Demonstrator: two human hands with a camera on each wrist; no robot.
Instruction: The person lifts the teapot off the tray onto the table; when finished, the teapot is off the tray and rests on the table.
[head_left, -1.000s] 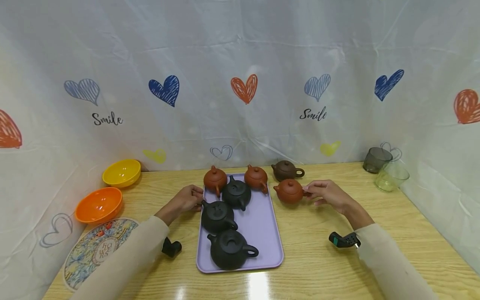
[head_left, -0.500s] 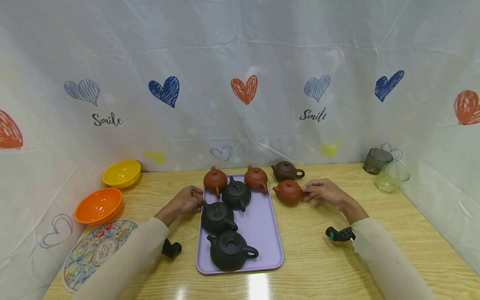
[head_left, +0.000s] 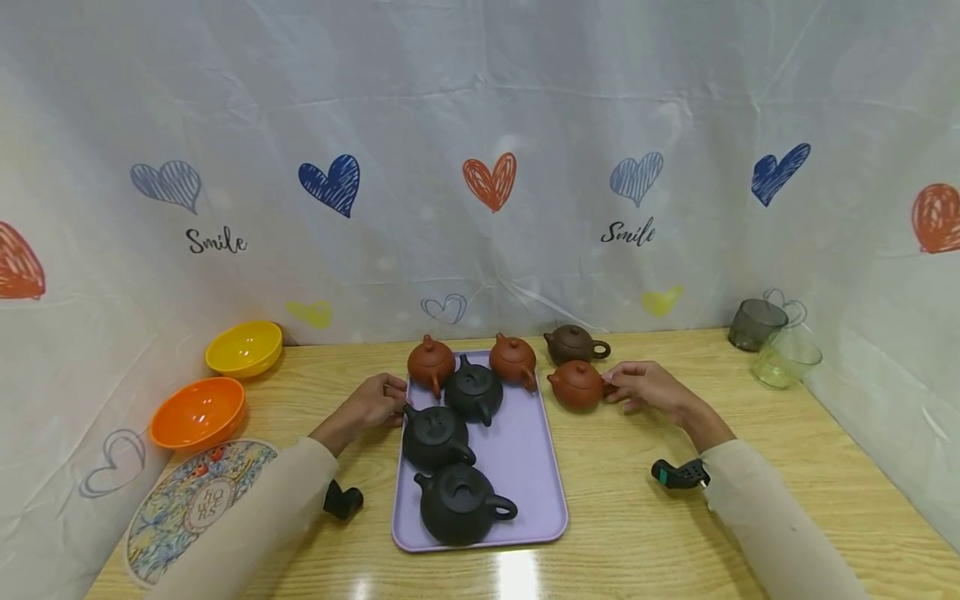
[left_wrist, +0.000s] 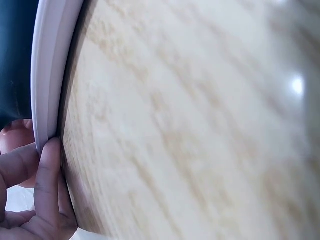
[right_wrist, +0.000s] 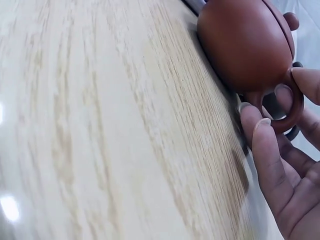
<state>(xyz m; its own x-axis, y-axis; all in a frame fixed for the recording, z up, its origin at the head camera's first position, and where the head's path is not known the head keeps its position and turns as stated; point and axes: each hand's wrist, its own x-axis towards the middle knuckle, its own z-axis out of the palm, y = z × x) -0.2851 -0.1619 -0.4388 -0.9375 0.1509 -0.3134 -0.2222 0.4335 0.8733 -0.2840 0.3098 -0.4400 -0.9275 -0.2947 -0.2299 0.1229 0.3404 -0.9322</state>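
Note:
My right hand (head_left: pixel 647 388) grips the handle of a reddish-brown teapot (head_left: pixel 576 386), which sits upright just right of the lilac tray (head_left: pixel 517 467). Fingers (right_wrist: pixel 270 155) wrap about the handle's loop in the right wrist view. With thumb and finger, my left hand (head_left: pixel 375 402) pinches the tray's left rim, as the left wrist view shows at the tray edge (left_wrist: pixel 52 75). On the tray stand black teapots, one at the front (head_left: pixel 461 504), one at middle left (head_left: pixel 435 437) and one further back (head_left: pixel 474 392). Two reddish teapots occupy its far corners, left (head_left: pixel 431 365) and right (head_left: pixel 513 362).
A dark brown teapot (head_left: pixel 573 344) stands behind the one at my right hand. At left are a yellow bowl (head_left: pixel 244 348), an orange bowl (head_left: pixel 198 412) and a patterned round mat (head_left: pixel 202 500). Grey (head_left: pixel 756 325) and green (head_left: pixel 786 360) cups stand at far right.
The right hand and the reddish teapot have shifted very slightly left, with the wrist turning a little inward. The left hand and tray keep their places.

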